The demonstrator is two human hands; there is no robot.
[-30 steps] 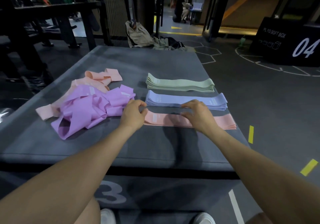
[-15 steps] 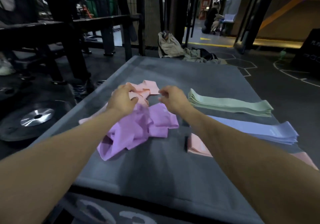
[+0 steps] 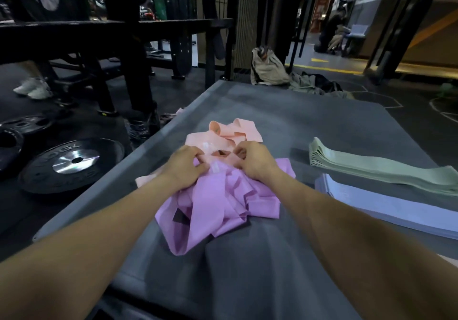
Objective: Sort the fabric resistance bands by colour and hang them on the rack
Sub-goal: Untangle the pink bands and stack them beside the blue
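Pink and purple fabric bands lie jumbled together in the middle of a grey padded platform (image 3: 285,111). The loose pink bands (image 3: 230,133) sit at the far side of the heap, with one strip trailing out to the left under the left forearm, and the crumpled purple bands (image 3: 218,203) spill toward the near side. Both hands are down on the seam where the two colours meet. The left hand (image 3: 183,168) has its fingers curled into the fabric, gripping at the pink and purple edge; the right hand (image 3: 255,163) is curled the same way just beside it, fingertips pinching a pink band. Which single band each hand holds is hard to tell in the tangle.

To the right, well apart from the heap, a flat stack of green bands (image 3: 379,171) lies on the platform, and nearer than it a flat stack of lavender bands (image 3: 386,208). On the floor to the left lie black weight plates (image 3: 71,163) beneath a dark metal rack frame (image 3: 128,47). Beyond the far end of the platform sits a beige bag (image 3: 267,69)
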